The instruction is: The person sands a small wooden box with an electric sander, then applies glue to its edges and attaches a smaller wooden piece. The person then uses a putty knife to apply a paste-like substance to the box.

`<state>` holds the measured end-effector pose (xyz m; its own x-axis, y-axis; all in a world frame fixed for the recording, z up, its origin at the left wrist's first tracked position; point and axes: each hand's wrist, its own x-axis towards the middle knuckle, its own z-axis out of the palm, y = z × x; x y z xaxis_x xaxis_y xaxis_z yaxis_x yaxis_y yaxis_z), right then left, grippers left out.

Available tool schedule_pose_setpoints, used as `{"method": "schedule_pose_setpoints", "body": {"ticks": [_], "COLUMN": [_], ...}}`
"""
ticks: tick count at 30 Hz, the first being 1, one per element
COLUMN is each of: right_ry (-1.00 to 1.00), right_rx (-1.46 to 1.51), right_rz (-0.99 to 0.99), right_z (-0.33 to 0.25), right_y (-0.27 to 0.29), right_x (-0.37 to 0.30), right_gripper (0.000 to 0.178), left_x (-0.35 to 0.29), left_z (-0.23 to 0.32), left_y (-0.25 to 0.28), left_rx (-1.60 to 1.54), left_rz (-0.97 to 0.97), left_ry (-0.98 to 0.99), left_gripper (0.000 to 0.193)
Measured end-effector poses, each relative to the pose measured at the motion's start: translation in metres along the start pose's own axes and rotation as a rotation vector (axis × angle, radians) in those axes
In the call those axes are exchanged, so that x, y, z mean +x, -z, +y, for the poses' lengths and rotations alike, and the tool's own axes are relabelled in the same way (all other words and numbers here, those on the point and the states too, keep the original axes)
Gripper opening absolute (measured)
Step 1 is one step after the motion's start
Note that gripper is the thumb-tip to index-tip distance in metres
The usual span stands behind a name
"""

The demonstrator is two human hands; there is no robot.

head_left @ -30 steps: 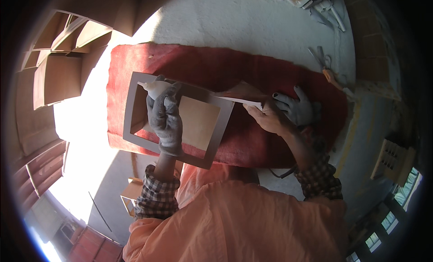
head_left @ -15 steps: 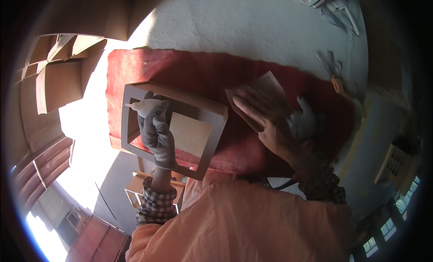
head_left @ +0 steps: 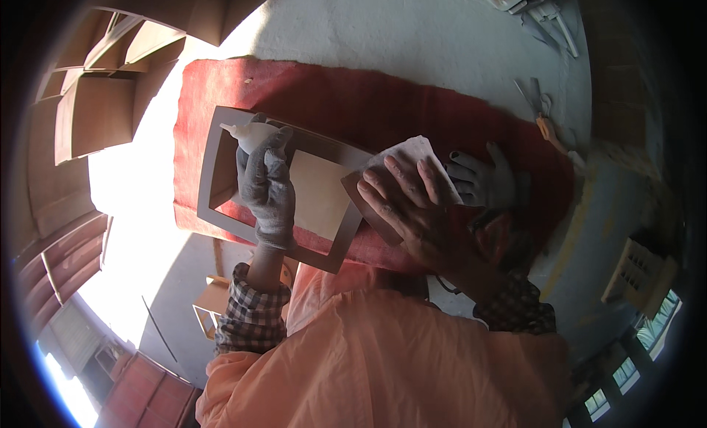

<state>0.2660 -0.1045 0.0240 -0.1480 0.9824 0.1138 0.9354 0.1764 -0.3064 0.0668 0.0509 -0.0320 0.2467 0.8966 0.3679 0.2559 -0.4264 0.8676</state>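
My left hand (head_left: pixel 266 189), in a grey glove, is closed round a small white squeeze bottle (head_left: pixel 252 136) with a thin nozzle pointing left. It is above a grey-edged, open box-like frame (head_left: pixel 209 174), which has a pale panel (head_left: pixel 318 196) inside. My bare right hand (head_left: pixel 427 225) lies with spread fingers over a folded sheet that looks like sandpaper (head_left: pixel 417 148), at the frame's right end. Whether the sheet touches the frame I cannot tell. An empty grey glove (head_left: pixel 490 184) lies just right of the sheet.
A red cloth (head_left: pixel 331 89) covers part of the pale work surface (head_left: pixel 368 30). Orange-handled scissors (head_left: pixel 546 128) lie at its right edge. Several tools (head_left: pixel 549 27) sit at the far right. Wooden boxes (head_left: pixel 99 119) stand at the left, and a slotted wooden piece (head_left: pixel 637 277) at the right.
My right hand has come left and down with the sheet, to the frame's right end. The frame and my left hand with the bottle appear slightly higher.
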Motion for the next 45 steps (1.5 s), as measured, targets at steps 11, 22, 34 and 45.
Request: {"method": "schedule_pose_setpoints", "body": {"ticks": [11, 22, 34, 45], "right_ry": [-0.271, -0.336, -0.461, -0.430], "right_rx": [-0.021, -0.124, 0.235, 0.024], "right_rz": [0.070, 0.268, 0.483, 0.520], "right_z": [-0.040, -0.040, -0.060, -0.053], "right_y": [-0.018, -0.049, -0.080, -0.079], "right_x": [-0.005, 0.001, -0.004, 0.011], "right_gripper": [0.070, 0.074, 0.059, 0.051], "left_x": [0.003, 0.001, 0.002, 0.003], "left_z": [0.000, -0.006, -0.010, -0.002], "left_y": [0.002, -0.001, -0.006, -0.002], "left_rx": [-0.123, -0.289, -0.314, -0.260], "left_rz": [-0.007, 0.004, -0.009, -0.052], "left_ry": [-0.017, 0.052, 0.016, 0.007], "left_gripper": [0.027, 0.025, 0.023, 0.025]}}
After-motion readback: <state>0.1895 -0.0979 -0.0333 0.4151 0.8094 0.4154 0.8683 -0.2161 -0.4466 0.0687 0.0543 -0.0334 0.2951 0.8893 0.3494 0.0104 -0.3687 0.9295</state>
